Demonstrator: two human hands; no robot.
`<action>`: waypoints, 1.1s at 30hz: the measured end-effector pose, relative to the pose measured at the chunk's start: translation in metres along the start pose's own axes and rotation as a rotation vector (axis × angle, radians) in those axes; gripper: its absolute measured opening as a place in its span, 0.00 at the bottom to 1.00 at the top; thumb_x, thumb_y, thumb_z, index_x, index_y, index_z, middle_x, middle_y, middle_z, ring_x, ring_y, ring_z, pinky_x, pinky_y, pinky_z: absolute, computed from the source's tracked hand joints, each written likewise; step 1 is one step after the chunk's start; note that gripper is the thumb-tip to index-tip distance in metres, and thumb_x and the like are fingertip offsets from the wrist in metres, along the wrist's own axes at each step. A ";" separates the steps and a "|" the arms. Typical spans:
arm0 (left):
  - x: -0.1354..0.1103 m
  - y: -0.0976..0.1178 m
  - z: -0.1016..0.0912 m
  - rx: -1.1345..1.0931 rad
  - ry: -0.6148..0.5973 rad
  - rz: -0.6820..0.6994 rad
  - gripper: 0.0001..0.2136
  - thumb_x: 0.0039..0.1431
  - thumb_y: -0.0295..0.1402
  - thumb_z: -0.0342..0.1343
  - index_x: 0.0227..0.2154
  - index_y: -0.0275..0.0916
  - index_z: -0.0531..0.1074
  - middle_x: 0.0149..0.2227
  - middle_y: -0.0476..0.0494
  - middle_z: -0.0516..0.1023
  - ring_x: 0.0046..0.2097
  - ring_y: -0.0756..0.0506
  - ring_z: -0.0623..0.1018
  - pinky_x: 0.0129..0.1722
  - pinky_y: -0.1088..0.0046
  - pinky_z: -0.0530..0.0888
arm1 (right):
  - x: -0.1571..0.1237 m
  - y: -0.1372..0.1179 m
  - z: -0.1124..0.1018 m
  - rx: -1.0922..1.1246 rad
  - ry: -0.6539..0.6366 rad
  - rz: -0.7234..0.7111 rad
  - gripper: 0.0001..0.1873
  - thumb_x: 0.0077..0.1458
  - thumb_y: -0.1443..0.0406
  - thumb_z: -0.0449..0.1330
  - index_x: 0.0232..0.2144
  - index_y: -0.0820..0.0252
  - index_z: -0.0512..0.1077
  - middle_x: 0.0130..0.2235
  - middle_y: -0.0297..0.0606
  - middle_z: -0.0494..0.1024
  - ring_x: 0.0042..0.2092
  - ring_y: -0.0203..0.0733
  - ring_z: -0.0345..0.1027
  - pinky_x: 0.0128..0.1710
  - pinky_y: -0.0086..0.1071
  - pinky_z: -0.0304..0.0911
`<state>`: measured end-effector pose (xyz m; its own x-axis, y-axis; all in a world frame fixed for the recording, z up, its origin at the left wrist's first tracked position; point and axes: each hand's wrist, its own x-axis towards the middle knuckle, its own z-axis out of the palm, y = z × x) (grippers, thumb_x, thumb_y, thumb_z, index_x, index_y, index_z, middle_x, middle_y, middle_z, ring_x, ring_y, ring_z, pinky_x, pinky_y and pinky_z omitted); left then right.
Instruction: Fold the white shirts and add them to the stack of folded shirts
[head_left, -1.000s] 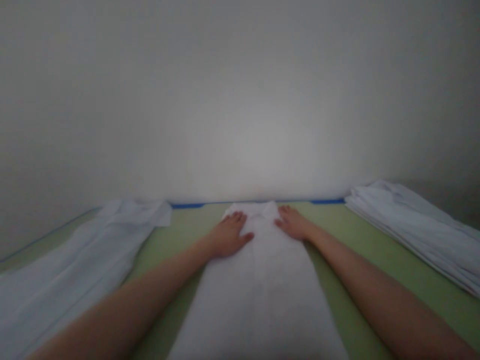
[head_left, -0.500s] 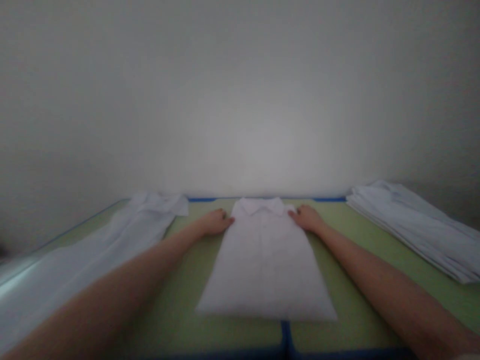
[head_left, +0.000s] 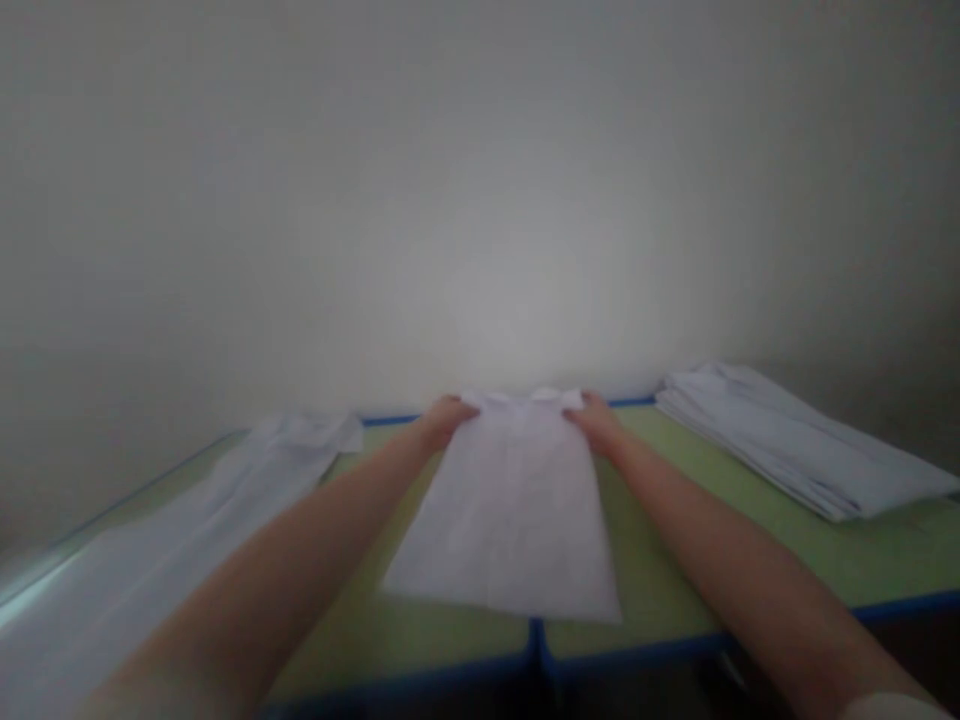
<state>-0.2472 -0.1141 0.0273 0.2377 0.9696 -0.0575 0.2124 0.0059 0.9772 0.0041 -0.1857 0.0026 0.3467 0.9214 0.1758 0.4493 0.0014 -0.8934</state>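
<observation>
A folded white collared shirt [head_left: 517,510] is stretched out in front of me, its collar end toward the wall and its hem toward me. My left hand [head_left: 446,418] is closed on the shirt's far left corner, thumb on top. At the far right corner my right hand [head_left: 592,418] pinches the cloth the same way. The collar end looks slightly raised, with the collar tipped and partly out of sight. Both hands' fingers are mostly hidden beneath the cloth, and the picture is blurred.
On the left lies another white garment [head_left: 202,540], spread lengthwise. A stack of folded white garments [head_left: 787,440] rests at the right. Two green tabletops [head_left: 420,640] with blue edges meet under the shirt, against a plain wall [head_left: 480,200].
Both hands have closed on the shirt's far corners and lifted that end a little. The collar has tipped out of clear view. The camera view has turned slightly.
</observation>
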 end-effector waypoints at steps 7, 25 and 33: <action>-0.024 0.107 0.077 -0.214 -0.375 0.237 0.17 0.43 0.21 0.58 0.40 0.32 0.73 0.41 0.33 0.78 0.44 0.36 0.77 0.45 0.55 0.74 | -0.012 -0.022 -0.139 0.438 0.106 -0.093 0.42 0.50 0.69 0.58 0.62 0.62 0.42 0.51 0.51 0.71 0.42 0.44 0.73 0.37 0.34 0.71; -0.059 0.287 0.335 -0.562 -0.803 0.571 0.22 0.39 0.19 0.57 0.43 0.30 0.71 0.45 0.35 0.76 0.49 0.36 0.75 0.51 0.53 0.69 | -0.024 -0.105 -0.479 0.145 0.458 -0.319 0.24 0.51 0.80 0.57 0.51 0.66 0.64 0.44 0.42 0.75 0.37 0.34 0.71 0.43 0.46 0.64; 0.060 0.179 0.385 -0.476 -0.512 0.314 0.18 0.39 0.21 0.57 0.38 0.36 0.71 0.43 0.39 0.77 0.43 0.42 0.77 0.43 0.63 0.75 | 0.095 -0.019 -0.432 -0.002 0.223 0.044 0.24 0.50 0.78 0.59 0.49 0.62 0.66 0.36 0.40 0.76 0.35 0.36 0.70 0.41 0.37 0.68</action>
<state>0.1701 -0.1489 0.1204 0.6539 0.7093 0.2633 -0.3412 -0.0342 0.9394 0.3842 -0.2656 0.2146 0.5391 0.8120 0.2237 0.4312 -0.0379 -0.9015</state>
